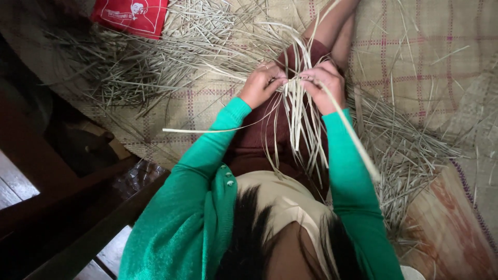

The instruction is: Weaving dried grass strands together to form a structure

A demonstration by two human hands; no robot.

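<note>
Hands are seen meeting just above the frame's centre, over a lap covered in dark red cloth. Left hand point(263, 83) is curled shut, its fingertips pinched on the bundle of pale reed strips point(301, 122) at the point where the strips cross; right hand point(324, 85) is likewise closed on the same bundle from the 3 o'clock side, knuckles raised, so that the two hands are nearly touching. From that pinch point the strips are fanned downward toward 6 o'clock across the lap, and others are sent up toward 12 o'clock. One long strip is stretched sideways toward 9 o'clock, past the green sleeve point(207, 150). Loose cut reeds point(145, 67) are strewn over the woven mat point(430, 57) at 10 o'clock and again at 4 o'clock. A red bag point(132, 15) is laid at 11 o'clock, at the mat's far edge. Dark wooden boards point(52, 171) are seen at 8 o'clock.
</note>
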